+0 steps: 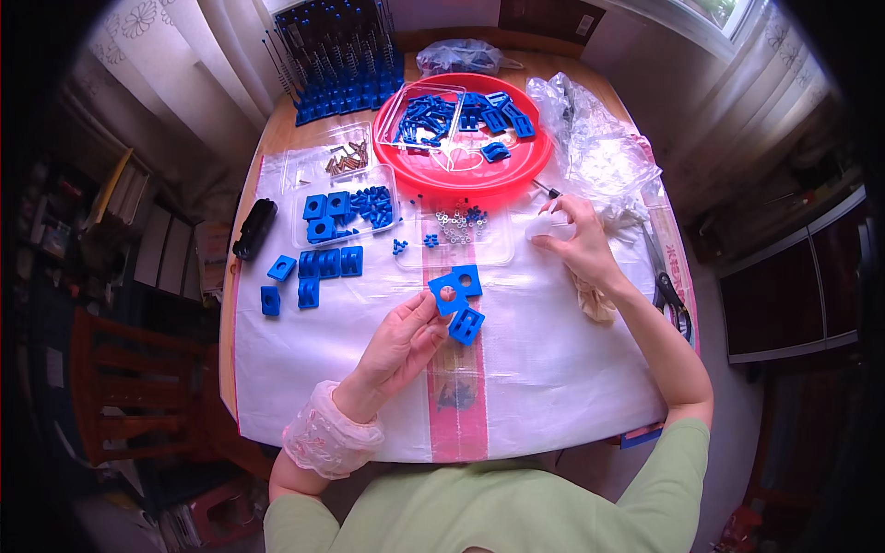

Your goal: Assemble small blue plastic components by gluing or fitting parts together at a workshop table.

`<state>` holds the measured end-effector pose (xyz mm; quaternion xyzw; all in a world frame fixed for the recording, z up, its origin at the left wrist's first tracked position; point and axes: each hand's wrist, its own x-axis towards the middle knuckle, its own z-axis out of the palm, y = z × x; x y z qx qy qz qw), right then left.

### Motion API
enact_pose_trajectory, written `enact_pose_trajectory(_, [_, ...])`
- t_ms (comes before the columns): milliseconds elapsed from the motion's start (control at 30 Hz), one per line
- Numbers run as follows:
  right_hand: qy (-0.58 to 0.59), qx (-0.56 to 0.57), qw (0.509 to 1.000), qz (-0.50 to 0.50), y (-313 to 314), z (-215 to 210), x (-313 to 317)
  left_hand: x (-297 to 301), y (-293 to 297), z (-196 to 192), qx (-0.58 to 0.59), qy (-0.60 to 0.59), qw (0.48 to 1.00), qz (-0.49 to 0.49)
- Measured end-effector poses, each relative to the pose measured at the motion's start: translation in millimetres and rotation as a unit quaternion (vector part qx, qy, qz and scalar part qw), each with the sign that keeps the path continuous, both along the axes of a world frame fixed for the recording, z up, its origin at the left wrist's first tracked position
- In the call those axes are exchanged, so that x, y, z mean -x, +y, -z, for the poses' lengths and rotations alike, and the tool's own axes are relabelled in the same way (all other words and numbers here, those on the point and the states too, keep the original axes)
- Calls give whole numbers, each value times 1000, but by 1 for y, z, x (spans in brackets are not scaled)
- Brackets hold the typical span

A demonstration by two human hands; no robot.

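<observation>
My left hand (398,343) is closed, pinching a blue square plastic piece with a round hole (437,305) at its edge. Beyond that piece lies a similar blue holed block (469,278). A blue slotted block (466,326) is just to the right of my left fingertips. To the right, my right hand (586,247) is raised with thumb and fingers closed around a small whitish translucent thing (548,227); its kind is unclear. A crumpled beige cloth-like item (593,300) lies partly under my right wrist.
A red round tray (516,180) holds blue parts at the back. Clear boxes (302,214) with blue pieces and brass-coloured screws (347,158) stand left of it. White nuts (455,226) lie mid-table. Plastic bags (599,147), scissors (671,295) and a black case (255,229) flank the sides.
</observation>
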<state>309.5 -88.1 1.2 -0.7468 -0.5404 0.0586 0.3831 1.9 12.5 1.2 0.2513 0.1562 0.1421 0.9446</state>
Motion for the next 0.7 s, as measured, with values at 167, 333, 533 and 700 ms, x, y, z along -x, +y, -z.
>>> enact_pose_trajectory(167, [8, -66, 993, 94, -18, -32, 13, 0, -3, -13, -14, 37, 999, -12])
enact_pose_trajectory(333, [333, -99, 934, -81, -62, -37, 65, -1, -9, -19, -1, 35, 999, -9])
enact_pose_trajectory(533, [539, -13, 809, -233, -32, -30, 119, 3, -14, -25, 17, 20, 1000, 0])
enact_pose_trajectory(700, [653, -5, 719, -238, -11, -30, 140, 2, -15, -31, -23, 8, 1000, 1])
